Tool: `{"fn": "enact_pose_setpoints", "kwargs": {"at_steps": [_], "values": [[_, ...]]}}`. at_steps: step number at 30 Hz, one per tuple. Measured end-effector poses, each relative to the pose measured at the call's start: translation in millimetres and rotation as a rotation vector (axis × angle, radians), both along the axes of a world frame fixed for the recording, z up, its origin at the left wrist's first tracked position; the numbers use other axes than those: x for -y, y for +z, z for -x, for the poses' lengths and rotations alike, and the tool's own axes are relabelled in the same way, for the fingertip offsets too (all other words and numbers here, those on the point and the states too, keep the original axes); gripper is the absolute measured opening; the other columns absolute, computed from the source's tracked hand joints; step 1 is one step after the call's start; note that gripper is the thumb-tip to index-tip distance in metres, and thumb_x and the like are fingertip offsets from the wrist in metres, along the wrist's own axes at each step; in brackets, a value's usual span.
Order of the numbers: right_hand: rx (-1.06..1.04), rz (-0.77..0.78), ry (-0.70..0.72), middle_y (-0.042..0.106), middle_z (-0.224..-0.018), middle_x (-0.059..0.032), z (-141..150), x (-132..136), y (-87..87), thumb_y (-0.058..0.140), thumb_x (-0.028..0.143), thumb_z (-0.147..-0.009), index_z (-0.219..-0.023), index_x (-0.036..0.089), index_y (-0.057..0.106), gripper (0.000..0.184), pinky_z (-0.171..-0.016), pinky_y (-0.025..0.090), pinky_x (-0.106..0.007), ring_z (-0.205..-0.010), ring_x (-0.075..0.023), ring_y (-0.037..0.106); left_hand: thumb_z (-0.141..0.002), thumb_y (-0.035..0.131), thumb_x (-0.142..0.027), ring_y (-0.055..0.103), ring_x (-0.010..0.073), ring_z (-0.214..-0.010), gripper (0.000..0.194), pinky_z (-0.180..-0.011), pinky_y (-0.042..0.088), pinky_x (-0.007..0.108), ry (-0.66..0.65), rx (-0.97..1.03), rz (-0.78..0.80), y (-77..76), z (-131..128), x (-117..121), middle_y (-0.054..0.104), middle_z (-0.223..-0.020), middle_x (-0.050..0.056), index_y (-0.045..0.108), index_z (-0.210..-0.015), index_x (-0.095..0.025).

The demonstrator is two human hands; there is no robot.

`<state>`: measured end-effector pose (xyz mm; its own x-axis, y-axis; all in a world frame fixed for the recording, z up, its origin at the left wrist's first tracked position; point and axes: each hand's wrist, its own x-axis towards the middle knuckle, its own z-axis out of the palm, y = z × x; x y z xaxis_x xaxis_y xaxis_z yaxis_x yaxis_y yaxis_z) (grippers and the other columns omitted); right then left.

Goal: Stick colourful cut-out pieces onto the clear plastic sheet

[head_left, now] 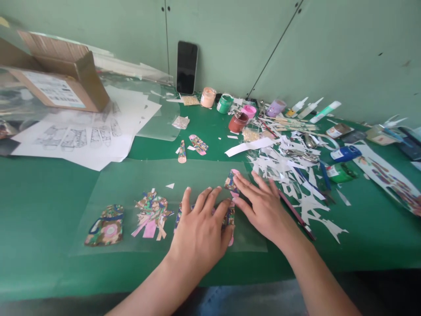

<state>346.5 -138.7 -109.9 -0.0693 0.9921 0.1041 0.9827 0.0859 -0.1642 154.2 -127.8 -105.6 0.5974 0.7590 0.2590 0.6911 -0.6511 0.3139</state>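
My left hand [203, 224] lies flat with fingers spread over a camouflage-patterned piece [231, 216], covering most of it. The fingertips of my right hand [265, 208] rest on a smaller patterned piece [229, 181] with pink edges; its fingers are stretched out. Both pieces are on a translucent plastic sheet [113, 182]. Farther left on that sheet sit a pile of patterned and pink scraps [154, 210] and another patterned piece [110, 228] with a pink round spot. Beyond the sheet are a narrow patterned piece [182, 152] and an oblong one [198, 144].
White paper offcuts [279, 166] spread at the right beside a dark red pencil [297, 216]. Paint jars, among them a green jar [225, 103], line the back near an upright phone [187, 68]. At the left, a cardboard box [75, 83] stands on printed sheets [108, 153].
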Motion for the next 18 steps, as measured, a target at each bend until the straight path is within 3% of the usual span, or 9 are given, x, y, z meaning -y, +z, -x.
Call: {"fn": "enact_pose_setpoints", "kwargs": {"at_steps": [3,6,9,11,14,18], "values": [[-0.011,0.009,0.05,0.055,-0.143,-0.0016,2.5,15.2,6.9,0.037,0.045,-0.099,-0.141,0.032,0.052,0.047,-0.112,0.026,-0.067,-0.142,-0.0333,0.037,-0.094,0.05,-0.038,0.05,0.0285,-0.13,0.034,-0.114,0.026,0.065,0.014,0.003,0.007,0.1,-0.7,-0.3,0.055,-0.144,0.005,0.058,-0.126,-0.027],[-0.048,-0.018,0.058,0.066,-0.128,-0.0009,1.8,26.2,14.5,0.037,0.041,-0.1,-0.128,0.035,0.064,0.04,-0.112,0.03,-0.063,-0.131,-0.0293,0.052,-0.095,0.05,-0.038,0.05,0.0286,-0.131,0.034,-0.115,0.026,0.064,0.007,0.002,0.006,0.0,-0.6,-0.3,0.054,-0.145,0.005,0.058,-0.126,-0.027],[-0.085,-0.088,0.036,0.071,-0.121,-0.0025,-1.5,19.8,17.0,0.036,0.039,-0.1,-0.124,0.032,0.067,0.04,-0.111,0.037,-0.054,-0.123,-0.0261,0.059,-0.094,0.051,-0.038,0.05,0.0293,-0.131,0.035,-0.115,0.027,0.063,-0.005,0.003,-0.011,-0.3,0.4,-0.4,0.054,-0.145,0.005,0.059,-0.126,-0.027],[-0.08,-0.116,0.014,0.064,-0.133,-0.0049,-3.5,6.4,13.5,0.037,0.041,-0.099,-0.132,0.027,0.063,0.044,-0.11,0.04,-0.052,-0.128,-0.0275,0.055,-0.093,0.052,-0.037,0.051,0.0295,-0.13,0.034,-0.116,0.027,0.063,-0.008,0.002,-0.024,-0.6,1.1,-0.7,0.055,-0.144,0.006,0.06,-0.125,-0.026],[-0.019,-0.07,-0.042,0.048,-0.149,-0.0058,-3.0,-13.1,2.7,0.038,0.05,-0.098,-0.143,0.023,0.051,0.055,-0.111,0.035,-0.06,-0.139,-0.0357,0.041,-0.093,0.054,-0.037,0.051,0.0292,-0.13,0.036,-0.116,0.028,0.062,-0.009,0.001,-0.034,-0.9,1.4,-0.8,0.055,-0.144,0.006,0.06,-0.126,-0.026],[0.02,0.003,-0.023,0.039,-0.155,-0.0047,2.7,-8.6,-7.0,0.032,0.052,-0.099,-0.151,0.022,0.04,0.06,-0.111,0.032,-0.063,-0.144,-0.0372,0.032,-0.093,0.054,-0.039,0.051,0.028,-0.131,0.035,-0.117,0.028,0.062,0.011,-0.003,-0.021,-1.2,0.1,0.1,0.055,-0.144,0.005,0.06,-0.124,-0.026]]}}
